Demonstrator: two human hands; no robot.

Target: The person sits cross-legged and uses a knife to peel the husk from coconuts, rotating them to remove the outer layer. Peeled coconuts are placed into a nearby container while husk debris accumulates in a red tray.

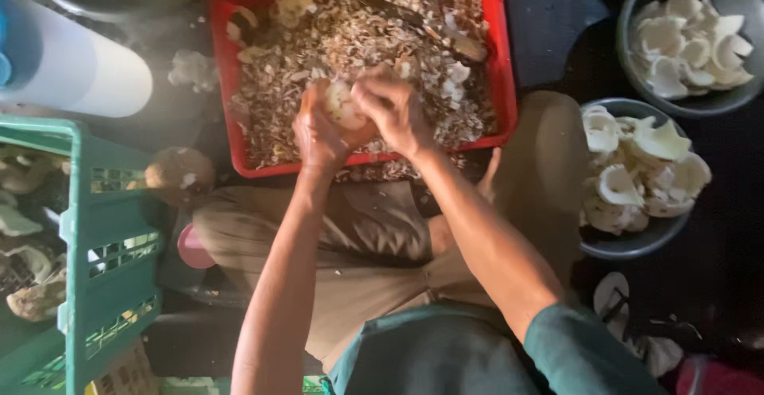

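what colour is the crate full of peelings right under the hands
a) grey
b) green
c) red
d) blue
c: the left hand and right hand hold a pale piece over a red crate heaped with brown and white shavings; the green crate stands off to the person's left.

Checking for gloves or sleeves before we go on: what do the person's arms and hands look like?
Both hands, left hand and right hand, are bare: no gloves, rings or watch visible. Forearms are bare too. A dark green short sleeve covers the right upper arm.
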